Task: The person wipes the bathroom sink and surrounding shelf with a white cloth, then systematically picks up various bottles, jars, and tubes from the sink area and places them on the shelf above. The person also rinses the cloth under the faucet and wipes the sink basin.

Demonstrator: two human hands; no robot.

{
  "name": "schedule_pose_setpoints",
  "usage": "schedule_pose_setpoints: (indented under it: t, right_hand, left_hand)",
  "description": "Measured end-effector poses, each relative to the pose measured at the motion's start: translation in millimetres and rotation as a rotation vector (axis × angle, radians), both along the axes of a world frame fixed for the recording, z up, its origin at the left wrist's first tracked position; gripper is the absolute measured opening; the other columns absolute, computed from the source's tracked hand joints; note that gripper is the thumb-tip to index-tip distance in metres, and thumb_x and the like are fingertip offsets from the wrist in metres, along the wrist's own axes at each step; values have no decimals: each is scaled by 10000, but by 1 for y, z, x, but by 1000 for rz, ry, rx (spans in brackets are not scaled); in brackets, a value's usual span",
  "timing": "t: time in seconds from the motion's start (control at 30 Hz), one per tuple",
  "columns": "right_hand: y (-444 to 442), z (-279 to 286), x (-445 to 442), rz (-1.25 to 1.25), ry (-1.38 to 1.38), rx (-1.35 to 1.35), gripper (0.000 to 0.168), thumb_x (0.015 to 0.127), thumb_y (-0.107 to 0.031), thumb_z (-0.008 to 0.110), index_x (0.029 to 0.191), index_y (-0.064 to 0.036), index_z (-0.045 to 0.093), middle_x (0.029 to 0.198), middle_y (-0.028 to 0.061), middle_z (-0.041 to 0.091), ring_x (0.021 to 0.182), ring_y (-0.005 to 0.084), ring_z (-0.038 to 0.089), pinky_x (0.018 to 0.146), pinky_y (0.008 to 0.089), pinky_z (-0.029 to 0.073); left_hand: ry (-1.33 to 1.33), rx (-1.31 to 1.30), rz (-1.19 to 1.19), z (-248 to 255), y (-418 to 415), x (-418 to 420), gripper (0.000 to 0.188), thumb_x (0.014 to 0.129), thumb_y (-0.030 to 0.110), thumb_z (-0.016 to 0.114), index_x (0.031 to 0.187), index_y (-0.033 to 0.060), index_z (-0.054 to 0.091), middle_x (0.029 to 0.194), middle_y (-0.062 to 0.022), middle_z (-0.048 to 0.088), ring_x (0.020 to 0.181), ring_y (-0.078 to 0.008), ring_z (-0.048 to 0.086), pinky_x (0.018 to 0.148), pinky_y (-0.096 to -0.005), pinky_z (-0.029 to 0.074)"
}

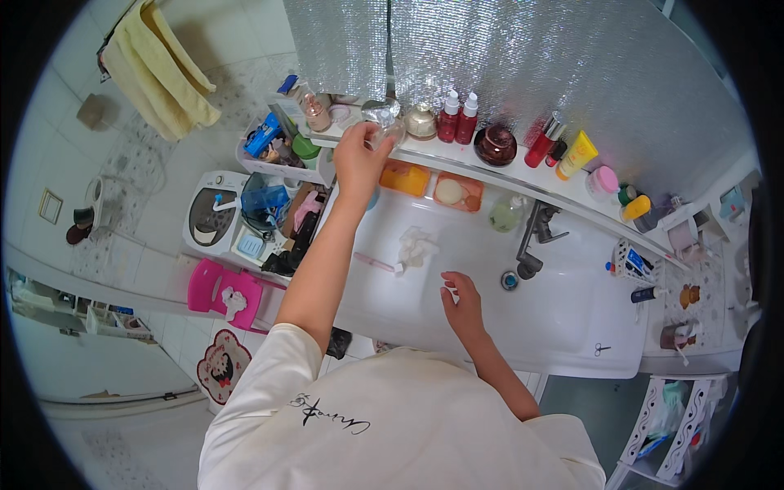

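My left hand (362, 154) is stretched over the ledge (514, 171) above the sink, its fingers around a clear container (392, 131); whether that rests on the ledge I cannot tell. A silvery jar (421, 122), two red pump bottles (448, 119) and a dark red round jar (495, 146) stand to its right. Over the white sink (392, 309) hovers my right hand (463, 304), fingers loosely curled and holding nothing. Crumpled tissue (418, 246) and a pink-handled toothbrush or razor (375, 263) lie in the basin.
Two orange soap dishes (458, 191), a green pump bottle (506, 213) and a grey faucet (531, 245) line the sink's back. A yellow tube (577, 155) and a pink-lidded jar (602, 182) stand further right. At the left are a filled white basket (282, 168) and a pink chair (245, 300).
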State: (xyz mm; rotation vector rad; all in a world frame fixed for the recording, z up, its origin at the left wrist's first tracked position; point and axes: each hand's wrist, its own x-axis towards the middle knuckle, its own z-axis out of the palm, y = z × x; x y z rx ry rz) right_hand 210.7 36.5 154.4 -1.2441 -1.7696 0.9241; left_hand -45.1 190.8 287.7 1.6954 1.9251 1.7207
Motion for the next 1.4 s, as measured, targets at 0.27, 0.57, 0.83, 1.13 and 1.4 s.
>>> schedule_pose_setpoints:
  t: [0.27,0.57,0.83,1.13,1.4]
  right_hand:
    - [1,5,6,-30,-5,18,289,826,16,614,1106,-53,592,1096,131,604,886,256,633,784,344,515]
    - [0,3,6,-25,-4,28,292,824,17,611,1106,-55,592,1100,130,605,886,262,630,784,345,515]
    - [-2,-3,7,-25,-12,30,289,817,27,607,1094,-52,599,1083,132,607,888,268,618,795,351,503]
    - [-2,-17,10,-59,-9,5,279,829,15,606,1098,-61,604,1076,122,611,894,257,617,772,351,506]
    - [-6,-41,-6,60,-101,-135,312,852,-9,615,1155,-85,592,1134,102,600,938,211,633,786,325,517]
  left_hand:
    - [107,-7,62,-1,17,9,305,726,201,787,825,9,571,822,-125,599,754,-320,595,657,-409,469]
    - [182,63,126,-10,33,11,332,726,197,807,871,2,581,824,-122,594,718,-285,592,649,-381,473]
    - [-73,98,-98,-25,31,18,244,809,56,707,1000,-23,578,969,-122,592,834,-226,632,710,-328,527]
    - [-319,34,-59,-105,-76,3,196,915,40,545,1096,-5,605,1024,-110,634,905,-188,643,778,-293,511]
    - [-604,-472,-100,-212,-221,30,112,909,42,554,996,5,614,876,-44,651,747,-115,611,683,-258,495]
